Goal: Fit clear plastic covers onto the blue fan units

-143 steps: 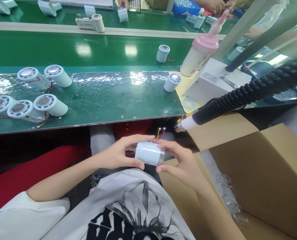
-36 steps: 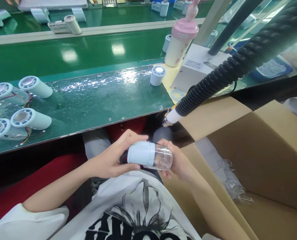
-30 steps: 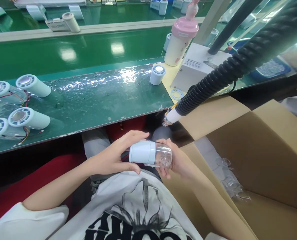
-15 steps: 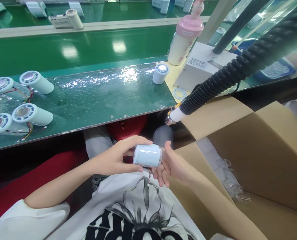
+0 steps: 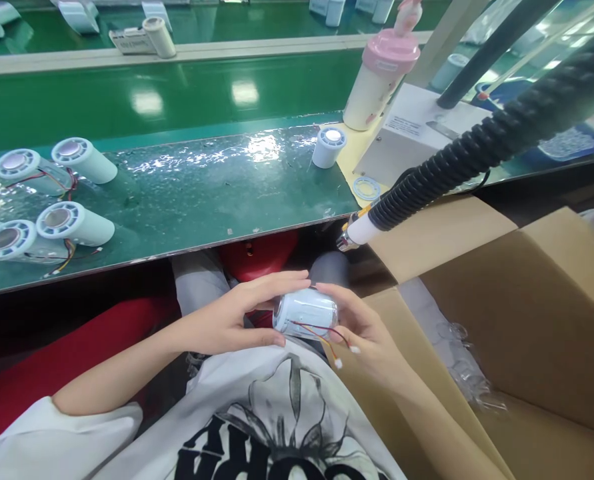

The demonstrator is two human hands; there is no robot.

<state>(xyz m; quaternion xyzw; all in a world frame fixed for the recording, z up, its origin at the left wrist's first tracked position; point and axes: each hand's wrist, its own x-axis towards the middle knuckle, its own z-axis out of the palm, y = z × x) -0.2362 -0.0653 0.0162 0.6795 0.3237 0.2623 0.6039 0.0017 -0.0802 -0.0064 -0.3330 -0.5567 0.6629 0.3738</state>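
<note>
A light-blue cylinder [image 5: 307,312] in a clear sleeve lies sideways between my hands, above my lap. Thin red, yellow and dark wires [image 5: 321,328] run along its near side and end in small white connectors [image 5: 339,363]. My left hand [image 5: 247,313] spans its left end, fingers along the top and thumb at the lower edge. The right end sits in my right hand [image 5: 369,327], whose fingers and thumb are closed round it. Several similar cylinders [image 5: 75,223] with ringed ends and wires lie at the left of the green bench.
A single blue cylinder [image 5: 329,148] stands upright near a pink-lidded bottle [image 5: 379,80]. A black corrugated hose [image 5: 441,163] hangs at right, its metal tip beside the bench edge. An open cardboard box [image 5: 517,313] holds clear plastic pieces [image 5: 464,367]. Behind runs a green conveyor [image 5: 191,93].
My right hand has gone from open beside the cylinder to closed round its right end. The cylinder has turned, bringing its wires to the near side. The view has shifted slightly.
</note>
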